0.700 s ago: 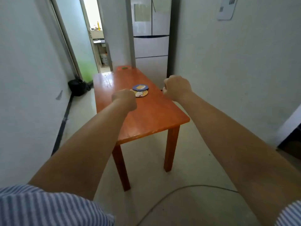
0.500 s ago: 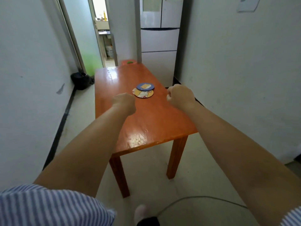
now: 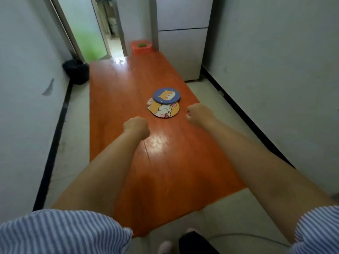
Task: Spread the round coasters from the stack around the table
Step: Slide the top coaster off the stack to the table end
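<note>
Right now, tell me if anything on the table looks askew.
The coaster stack is slipped: the blue coaster sits shifted toward the far end, overlapping only part of the yellow rabbit coaster beneath. Nothing else on the orange table stands out.

Single view, head-worn wide-angle camera. Looks forward and steeply down along orange table (image 3: 117, 99) from its near end. Near: striped sleeves at bottom corners, forearms reaching into frame. Far: fridge (image 3: 181, 43) and doorway (image 3: 108, 33) beyond table's far end. Walls close on left and right, lines bowed by lens.
</note>
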`<state>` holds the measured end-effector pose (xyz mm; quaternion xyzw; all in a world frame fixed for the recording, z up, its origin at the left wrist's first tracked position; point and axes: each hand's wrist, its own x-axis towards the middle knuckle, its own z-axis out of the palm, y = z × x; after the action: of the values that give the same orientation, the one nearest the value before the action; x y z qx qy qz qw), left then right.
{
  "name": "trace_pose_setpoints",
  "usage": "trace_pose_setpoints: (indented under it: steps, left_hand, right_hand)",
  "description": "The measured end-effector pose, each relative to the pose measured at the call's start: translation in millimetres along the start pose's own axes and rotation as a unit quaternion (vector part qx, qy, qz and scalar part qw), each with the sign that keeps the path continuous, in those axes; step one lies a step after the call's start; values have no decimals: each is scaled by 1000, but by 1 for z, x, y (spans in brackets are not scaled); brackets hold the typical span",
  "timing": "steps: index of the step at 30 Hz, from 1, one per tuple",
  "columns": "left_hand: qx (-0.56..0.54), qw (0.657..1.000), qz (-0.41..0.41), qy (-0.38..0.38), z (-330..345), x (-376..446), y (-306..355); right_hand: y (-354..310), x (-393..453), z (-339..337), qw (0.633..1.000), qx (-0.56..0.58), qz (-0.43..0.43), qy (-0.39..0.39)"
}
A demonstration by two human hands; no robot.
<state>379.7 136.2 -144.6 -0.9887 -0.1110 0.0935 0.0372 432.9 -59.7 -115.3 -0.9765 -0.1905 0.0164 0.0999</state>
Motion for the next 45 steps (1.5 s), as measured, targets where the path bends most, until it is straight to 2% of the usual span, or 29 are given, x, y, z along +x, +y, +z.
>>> trace_pose_setpoints:
  steps: [6, 11, 18, 22, 24, 29, 34, 37, 41, 43, 45]
  left_hand:
    - [-20, 999, 4, -35, 42, 81, 16]
    - [-80, 994, -68, -39, 75, 125, 23]
    - [-146, 979, -135, -35, 143, 145, 9]
    - [-160, 975, -153, -34, 174, 143, 5]
    - [-160, 975, -150, -21, 183, 139, 5]
    - [-155, 976, -150, -7, 188, 133, 8]
    - [-169, 973, -154, -20, 186, 134, 7]
    - [-181, 969, -163, -36, 180, 138, 8]
    - [-211, 957, -186, -66, 162, 147, 3]
    - [-258, 941, -202, -83, 147, 145, 0]
    - [-294, 928, -221, -57, 136, 129, 4]
  right_hand:
    - [29, 103, 46, 999, 1, -4, -48]
    - [45, 180, 91, 995, 19, -32, -91]
    - [59, 259, 148, 996, 21, -77, -51]
    - [66, 295, 166, 990, 29, -107, -92]
    - [71, 305, 171, 986, 35, -141, -83]
    - [84, 318, 172, 975, 16, -209, -68]
    - [85, 324, 166, 979, 30, -184, -86]
    - [77, 308, 152, 977, 88, -194, -10]
    - [71, 247, 129, 941, 147, -284, 112]
    - [74, 203, 125, 937, 159, -290, 112]
    - [79, 157, 127, 948, 155, -261, 97]
